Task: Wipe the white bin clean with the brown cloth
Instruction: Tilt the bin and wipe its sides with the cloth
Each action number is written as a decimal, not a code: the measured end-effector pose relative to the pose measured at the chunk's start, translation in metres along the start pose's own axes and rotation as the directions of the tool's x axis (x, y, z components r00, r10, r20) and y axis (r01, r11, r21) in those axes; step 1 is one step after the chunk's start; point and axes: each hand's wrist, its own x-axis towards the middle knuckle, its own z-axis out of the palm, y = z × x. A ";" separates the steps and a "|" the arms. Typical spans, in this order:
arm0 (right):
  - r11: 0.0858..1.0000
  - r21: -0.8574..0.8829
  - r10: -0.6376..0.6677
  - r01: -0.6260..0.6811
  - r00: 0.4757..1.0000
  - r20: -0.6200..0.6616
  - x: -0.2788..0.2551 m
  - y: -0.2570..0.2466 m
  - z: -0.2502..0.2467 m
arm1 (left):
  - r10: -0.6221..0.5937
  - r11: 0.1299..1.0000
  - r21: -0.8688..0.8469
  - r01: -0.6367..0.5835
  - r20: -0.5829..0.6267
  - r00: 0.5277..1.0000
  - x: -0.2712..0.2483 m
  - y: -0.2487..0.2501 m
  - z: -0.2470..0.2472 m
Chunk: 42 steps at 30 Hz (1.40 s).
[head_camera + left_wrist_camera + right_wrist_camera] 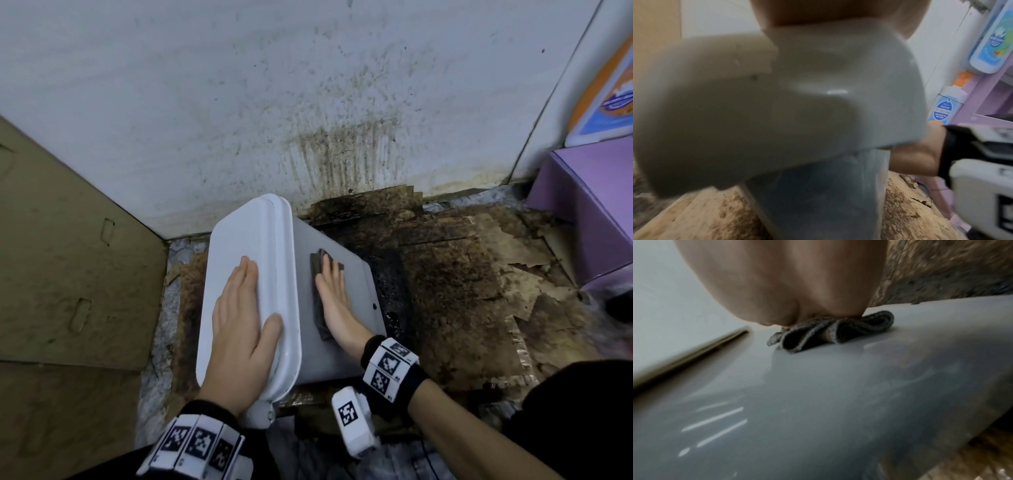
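The white bin (pixel 356 284) stands tilted on the dirty floor, its white lid (pixel 239 233) closed and facing up-left. My left hand (pixel 239 308) lies flat on the lid, fingers straight, thumb at the lid's right rim. My right hand (pixel 334 291) presses the brown cloth (pixel 318 270) flat against the bin's grey-white side wall, fingers straight. In the right wrist view the crumpled cloth (pixel 830 332) bunches under my palm (pixel 781 280) on the bin's side (pixel 838 402). The left wrist view is filled by the blurred lid (pixel 777 105) and the bin body (pixel 818 194).
A stained white wall (pixel 308 85) rises right behind the bin. Brown cardboard (pixel 68 257) stands at the left. Soiled, torn cardboard (pixel 479 274) covers the floor to the right. A purple box (pixel 589 205) and a blue-orange packet (pixel 606 85) sit at far right.
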 end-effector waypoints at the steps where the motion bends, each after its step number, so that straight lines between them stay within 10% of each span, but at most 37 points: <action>1: 1.000 0.004 -0.021 0.021 1.000 0.010 -0.007 -0.007 0.005 | -0.001 1.000 0.005 0.001 0.002 1.000 0.000 0.000 0.000; 14: 0.933 -0.205 -0.299 0.295 0.954 0.008 -0.044 0.002 0.013 | 0.010 1.000 0.002 -0.010 -0.015 1.000 0.000 -0.003 0.001; 25: 0.964 -0.265 -0.036 0.008 0.994 -0.103 -0.033 0.119 -0.013 | -0.017 1.000 -0.014 0.017 -0.004 1.000 -0.003 -0.007 -0.005; 31: 0.992 -0.034 0.112 -0.120 0.977 -0.181 -0.047 0.090 0.007 | -0.014 1.000 0.017 0.014 -0.008 1.000 -0.002 -0.011 -0.004; 42: 0.975 -0.079 -0.219 0.208 0.961 -0.168 -0.104 0.007 0.061 | -0.010 0.999 0.046 0.010 -0.007 1.000 0.001 -0.005 0.001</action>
